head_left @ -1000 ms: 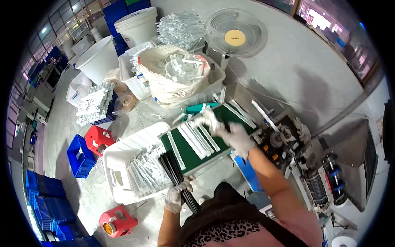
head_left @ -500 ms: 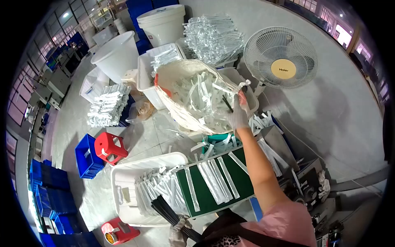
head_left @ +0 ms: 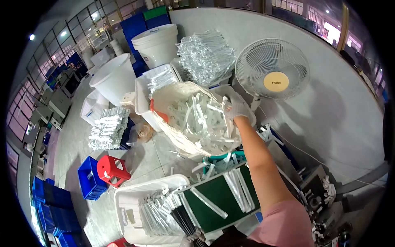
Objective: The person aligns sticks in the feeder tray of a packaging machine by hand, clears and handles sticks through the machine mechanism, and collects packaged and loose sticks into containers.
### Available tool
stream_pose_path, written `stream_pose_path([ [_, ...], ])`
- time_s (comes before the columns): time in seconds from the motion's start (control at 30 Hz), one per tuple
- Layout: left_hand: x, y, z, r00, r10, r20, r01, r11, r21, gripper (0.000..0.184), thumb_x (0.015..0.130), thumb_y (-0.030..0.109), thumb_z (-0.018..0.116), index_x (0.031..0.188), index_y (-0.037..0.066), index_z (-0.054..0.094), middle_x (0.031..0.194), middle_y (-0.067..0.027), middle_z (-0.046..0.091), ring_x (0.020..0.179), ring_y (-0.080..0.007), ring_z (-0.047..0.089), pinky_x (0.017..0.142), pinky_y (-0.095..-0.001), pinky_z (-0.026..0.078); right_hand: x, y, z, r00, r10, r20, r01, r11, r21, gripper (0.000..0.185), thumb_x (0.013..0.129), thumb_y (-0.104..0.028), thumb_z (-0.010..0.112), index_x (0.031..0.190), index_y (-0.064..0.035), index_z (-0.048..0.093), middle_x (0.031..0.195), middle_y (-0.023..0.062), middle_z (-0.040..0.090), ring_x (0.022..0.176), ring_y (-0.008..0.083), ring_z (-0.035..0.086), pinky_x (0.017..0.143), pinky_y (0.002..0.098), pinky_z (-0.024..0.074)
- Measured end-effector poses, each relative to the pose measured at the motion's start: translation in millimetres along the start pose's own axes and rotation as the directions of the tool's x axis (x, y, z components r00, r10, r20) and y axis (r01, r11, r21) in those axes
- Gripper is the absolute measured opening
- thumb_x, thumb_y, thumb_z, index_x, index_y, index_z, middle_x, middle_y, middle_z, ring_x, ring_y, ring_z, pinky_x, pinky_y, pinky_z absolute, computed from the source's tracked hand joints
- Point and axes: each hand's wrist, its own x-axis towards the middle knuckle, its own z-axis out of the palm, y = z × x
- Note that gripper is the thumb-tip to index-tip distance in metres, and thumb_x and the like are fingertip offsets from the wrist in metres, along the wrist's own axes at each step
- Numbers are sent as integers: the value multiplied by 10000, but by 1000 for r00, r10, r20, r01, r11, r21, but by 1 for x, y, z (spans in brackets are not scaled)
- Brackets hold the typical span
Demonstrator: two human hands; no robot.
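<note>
My left hand (head_left: 192,238), in a pale glove, is wrapped round a bundle of thin black rods (head_left: 184,219) near the bottom edge. My gloved right hand (head_left: 235,108) is at the upper right rim of a large woven sack (head_left: 177,138), its fingers curled; what they grip, if anything, cannot be made out. Clear and whitish strips (head_left: 197,117) fill the sack. Silvery wrapped strips (head_left: 238,191) lie on the green work surface (head_left: 214,210). Beside it, a white bin (head_left: 123,206) holds many more such strips.
A standing fan (head_left: 273,70) is at the right by the wall. Behind the sack stand white tubs (head_left: 156,45) and a pile of wrapped strips (head_left: 205,55). Left are a red stool (head_left: 112,169) and a blue crate (head_left: 89,177). Machinery (head_left: 329,210) is at the lower right.
My right hand has gone from over the green surface to the sack; the dark rods seen at it half a second ago no longer show. Strips on the surface lie differently. The view has shifted.
</note>
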Motion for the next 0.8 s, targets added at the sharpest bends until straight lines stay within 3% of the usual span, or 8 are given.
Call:
stream_pose_path([
  [0.2, -9, -6, 1, 996, 5, 94, 8, 991, -134, 120, 841, 160, 560, 926, 90, 514, 677, 3, 502, 556, -68, 450, 475, -166, 336, -46, -23, 40, 827, -180, 533, 278, 954, -109, 258, 823, -169, 513, 1049, -88, 607, 970, 145, 633, 930, 304, 607, 763, 419, 494],
  [0.3, -14, 8, 7, 995, -102, 0, 102, 993, -60, 140, 824, 108, 566, 946, 85, 501, 735, -8, 508, 629, -99, 494, 545, -197, 407, -68, -35, 45, 565, -65, 822, 420, 881, -219, 254, 816, -147, 498, 1032, -70, 608, 939, 148, 634, 937, 297, 607, 759, 425, 494],
  [0.37, -6, -3, -5, 993, -116, 15, 117, 986, -119, 169, 813, 68, 568, 971, 85, 509, 754, -29, 523, 670, -116, 530, 554, -236, 432, -75, -55, 11, 821, -198, 535, 254, 967, -33, 259, 823, -180, 489, 1032, -86, 610, 895, 149, 630, 905, 310, 609, 754, 419, 493],
  [0.43, 13, -8, -22, 931, -13, 365, 14, 1000, -2, 397, 819, 281, 559, 1139, 62, 472, 959, -112, 546, 771, -173, 521, 671, -293, 416, -95, -68, -38, 940, -301, 164, 237, 916, 322, 274, 841, -234, 479, 1052, -110, 601, 884, 147, 622, 873, 335, 601, 760, 406, 486],
  [0.5, -14, 19, 22, 983, -158, 98, 172, 973, -155, 303, 823, 118, 592, 1097, 65, 474, 940, -72, 539, 810, -163, 519, 678, -292, 446, -124, -70, -87, 828, -87, 554, -347, 697, 628, 383, 876, -338, 513, 1116, -45, 567, 1005, 105, 628, 907, 159, 581, 788, 251, 442],
  [0.53, 0, 3, -2, 939, -103, 329, 152, 980, -129, 309, 820, 99, 606, 1095, 49, 474, 927, -55, 530, 820, -134, 522, 670, -262, 451, -149, -79, -124, 803, -154, 575, -492, 373, 787, 364, 888, -345, 507, 1081, -49, 595, 1002, 39, 627, 837, 78, 556, 699, 198, 444],
  [0.6, 21, -1, -12, 769, 17, 639, 121, 978, -171, 338, 813, 152, 645, 1067, 10, 474, 803, -23, 533, 678, -116, 511, 583, -234, 435, -199, -89, -195, 476, -191, 859, -838, 197, 508, 346, 898, -345, 508, 1100, -79, 595, 1023, 53, 625, 812, 73, 562, 654, 188, 445],
  [0.8, -47, -17, -17, 591, -5, 807, 149, 983, -103, 366, 834, 211, 607, 1098, -13, 487, 701, -47, 500, 646, -160, 519, 615, -266, 443, -396, -72, -245, 306, -208, 929, -951, -98, 292, 353, 929, -224, 463, 1169, 35, 478, 1098, 125, 566, 993, 214, 569, 872, 363, 476],
])
